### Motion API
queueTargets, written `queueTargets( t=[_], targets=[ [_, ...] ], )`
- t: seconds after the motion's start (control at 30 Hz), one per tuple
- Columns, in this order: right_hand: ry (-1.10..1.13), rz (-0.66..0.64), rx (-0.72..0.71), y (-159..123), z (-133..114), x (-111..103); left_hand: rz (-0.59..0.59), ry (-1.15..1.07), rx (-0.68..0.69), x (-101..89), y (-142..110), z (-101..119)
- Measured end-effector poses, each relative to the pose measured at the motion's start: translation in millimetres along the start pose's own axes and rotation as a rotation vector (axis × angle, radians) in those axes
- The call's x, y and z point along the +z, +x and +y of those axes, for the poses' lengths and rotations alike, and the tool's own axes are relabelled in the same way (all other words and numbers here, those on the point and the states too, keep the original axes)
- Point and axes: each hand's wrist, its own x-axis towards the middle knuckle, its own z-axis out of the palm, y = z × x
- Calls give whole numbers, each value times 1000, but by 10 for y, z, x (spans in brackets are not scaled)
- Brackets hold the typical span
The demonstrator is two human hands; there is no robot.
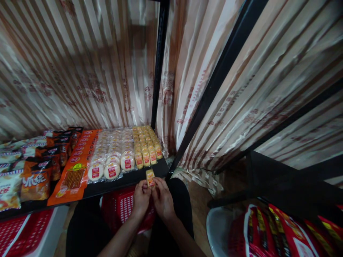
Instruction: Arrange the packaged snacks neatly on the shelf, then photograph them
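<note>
Both my hands meet just in front of the black shelf (128, 180). My left hand (141, 200) and my right hand (162, 200) pinch one small yellow snack packet (150, 177) with a red label, held upright between the fingertips. It hovers at the shelf's front edge, next to rows of the same yellow packets (146, 144). Round white cakes in clear wrap (114, 157) lie left of those rows.
Orange snack bags (73, 167) and darker chip bags (37, 178) fill the shelf's left side. A red plastic basket (120, 207) sits under my hands, another red basket (16, 232) at lower left. Red packages (268, 232) lie at lower right. Striped curtains hang behind black shelf posts (159, 64).
</note>
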Motion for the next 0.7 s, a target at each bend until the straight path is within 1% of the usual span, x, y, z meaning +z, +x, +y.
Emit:
queueTargets(
  t=[0.2,0.37,0.53,0.7],
  targets=[
    [-75,32,50,28,33,11,-9,88,11,72,88,25],
    [-104,58,51,75,71,38,-40,176,34,106,167,77],
    [-79,114,70,156,163,129,-74,215,32,173,285,157],
    [-67,203,53,215,332,263,-92,231,-24,261,378,263]
  ],
)
